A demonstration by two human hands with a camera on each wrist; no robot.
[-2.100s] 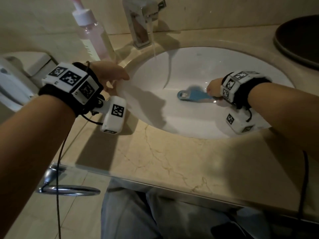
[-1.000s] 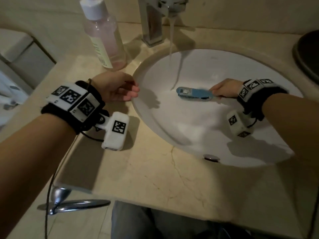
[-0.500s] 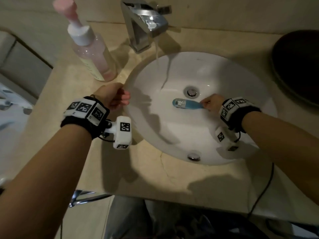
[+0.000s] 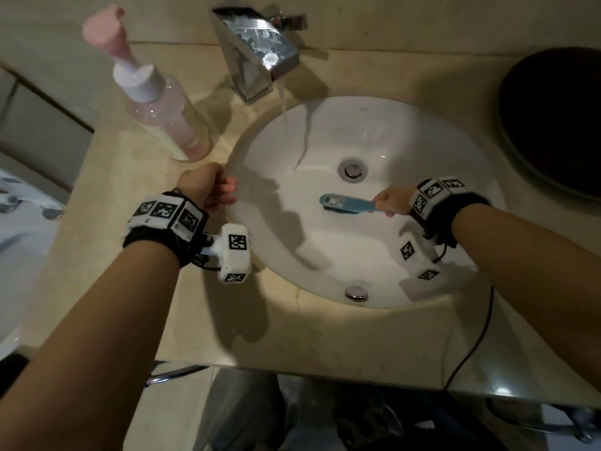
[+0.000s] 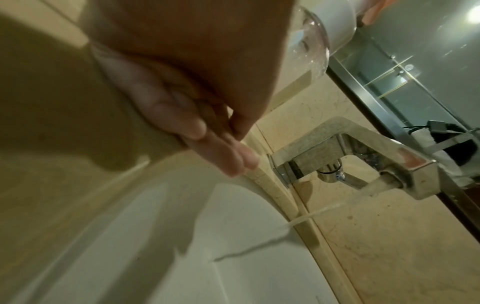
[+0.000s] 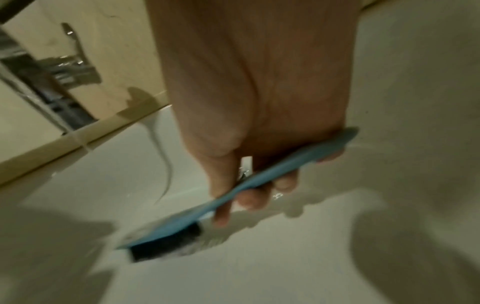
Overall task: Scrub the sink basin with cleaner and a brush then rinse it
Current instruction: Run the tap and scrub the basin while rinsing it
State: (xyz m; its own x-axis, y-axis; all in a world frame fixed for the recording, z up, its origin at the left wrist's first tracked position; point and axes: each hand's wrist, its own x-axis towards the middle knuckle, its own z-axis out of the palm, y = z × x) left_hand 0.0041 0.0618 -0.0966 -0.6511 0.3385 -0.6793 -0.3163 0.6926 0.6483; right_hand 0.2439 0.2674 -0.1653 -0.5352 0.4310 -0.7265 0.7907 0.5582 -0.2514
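Note:
The white sink basin (image 4: 422, 151) is set in a beige stone counter, and water runs into it from the chrome faucet (image 4: 257, 50). My right hand (image 4: 390, 203) grips the handle of a blue brush (image 4: 344, 205). Its dark bristles face down on the basin floor just in front of the drain (image 4: 352, 169). In the right wrist view the fingers (image 6: 249, 197) wrap the blue brush (image 6: 207, 209) handle. My left hand (image 4: 208, 188) rests on the basin's left rim and holds nothing; its fingertips (image 5: 233, 156) touch the rim's edge.
A pink pump bottle (image 4: 159, 112) stands on the counter left of the faucet. A dark round object (image 4: 553, 118) sits at the counter's right end. A metal overflow cap (image 4: 356, 292) is on the near basin wall. Cables hang over the counter's front edge.
The brush has moved from the basin's far wall under the water stream down to the floor beside the drain. My left hand stays at the left rim. The head view has shifted upward.

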